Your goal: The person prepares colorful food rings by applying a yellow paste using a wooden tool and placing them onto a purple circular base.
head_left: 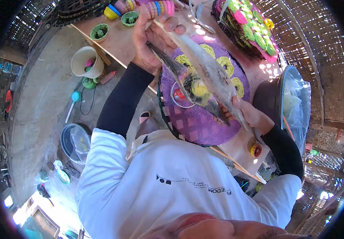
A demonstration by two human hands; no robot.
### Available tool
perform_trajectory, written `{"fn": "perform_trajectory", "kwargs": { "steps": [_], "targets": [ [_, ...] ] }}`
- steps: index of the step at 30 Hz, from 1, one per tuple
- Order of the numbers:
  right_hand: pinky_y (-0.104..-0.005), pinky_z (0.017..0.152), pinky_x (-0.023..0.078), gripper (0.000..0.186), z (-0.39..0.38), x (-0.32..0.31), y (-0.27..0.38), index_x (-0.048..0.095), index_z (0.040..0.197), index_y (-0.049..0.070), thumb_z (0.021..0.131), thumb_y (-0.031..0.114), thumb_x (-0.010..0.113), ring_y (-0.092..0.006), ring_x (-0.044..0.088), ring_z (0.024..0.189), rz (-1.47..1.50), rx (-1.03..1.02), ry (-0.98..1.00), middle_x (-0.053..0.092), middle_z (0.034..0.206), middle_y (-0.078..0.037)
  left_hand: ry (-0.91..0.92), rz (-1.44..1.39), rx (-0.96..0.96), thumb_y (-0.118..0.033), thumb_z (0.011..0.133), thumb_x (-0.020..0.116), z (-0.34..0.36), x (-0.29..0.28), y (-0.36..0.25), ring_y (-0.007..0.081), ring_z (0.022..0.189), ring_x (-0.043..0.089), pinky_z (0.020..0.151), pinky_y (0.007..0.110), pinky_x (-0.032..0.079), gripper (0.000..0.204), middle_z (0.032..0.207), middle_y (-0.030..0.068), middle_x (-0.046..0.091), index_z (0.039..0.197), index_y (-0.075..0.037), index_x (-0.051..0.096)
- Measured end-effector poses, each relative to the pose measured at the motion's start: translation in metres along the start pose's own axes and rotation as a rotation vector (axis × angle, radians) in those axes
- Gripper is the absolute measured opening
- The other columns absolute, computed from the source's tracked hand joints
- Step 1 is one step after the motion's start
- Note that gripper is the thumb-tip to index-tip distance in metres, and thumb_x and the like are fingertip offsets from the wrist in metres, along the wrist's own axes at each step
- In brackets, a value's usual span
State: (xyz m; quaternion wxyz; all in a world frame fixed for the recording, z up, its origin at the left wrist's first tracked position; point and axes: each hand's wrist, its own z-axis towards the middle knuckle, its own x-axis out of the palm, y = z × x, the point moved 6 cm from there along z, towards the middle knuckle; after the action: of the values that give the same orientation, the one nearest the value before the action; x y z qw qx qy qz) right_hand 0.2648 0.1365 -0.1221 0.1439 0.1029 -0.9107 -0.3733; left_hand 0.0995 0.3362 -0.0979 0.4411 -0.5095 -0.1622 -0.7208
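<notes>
In both hands I hold a long wooden hand press [213,77] with two bars. Its pale upper bar is raised apart from the dark lower one, and yellow dough [199,88] sits in the lower bar's middle. At the far end, my left hand [150,42] has its fingers curled over the upper bar. My right hand [251,113] grips the press at its near right end; some of its fingers are hidden behind the wood. Beneath lies a round purple tray [188,125] with several rings of yellow dough strands [225,65] along its far side.
A second round tray [273,53] with green and pink strand rings stands far right. Beside the table [116,44] is a large dark tub [268,95] with clear plastic. Stacked coloured cups [158,8] line the back. A white bucket [80,59] stands on the left.
</notes>
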Motion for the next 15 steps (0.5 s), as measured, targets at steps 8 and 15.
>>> {"fn": "perform_trajectory", "kwargs": {
  "steps": [8,15],
  "targets": [
    [-0.0255,0.067,0.045,0.055,0.01,0.01,0.009,0.04,0.117,-0.002,0.086,0.042,0.045,-0.0147,0.055,0.077,-0.106,-0.132,-0.046,0.056,0.093,-0.009,0.038,0.016,-0.042,-0.048,0.083,0.044,-0.011,-0.009,-0.011,0.0143,0.072,0.047,0.073,0.032,0.037,0.032,0.063,-0.0087,0.041,0.073,-0.017,0.043],
    [-0.0252,0.066,0.045,0.06,-0.014,0.013,0.02,0.041,0.117,-0.003,0.085,0.047,0.044,-0.0142,0.055,0.079,-0.098,0.008,-0.166,0.056,0.093,-0.011,-0.184,-0.013,0.03,-0.048,0.081,0.047,-0.026,-0.023,0.008,0.0175,0.073,0.049,0.069,0.03,0.04,0.036,0.063,-0.0044,0.044,0.068,-0.015,0.045]
  ]
}}
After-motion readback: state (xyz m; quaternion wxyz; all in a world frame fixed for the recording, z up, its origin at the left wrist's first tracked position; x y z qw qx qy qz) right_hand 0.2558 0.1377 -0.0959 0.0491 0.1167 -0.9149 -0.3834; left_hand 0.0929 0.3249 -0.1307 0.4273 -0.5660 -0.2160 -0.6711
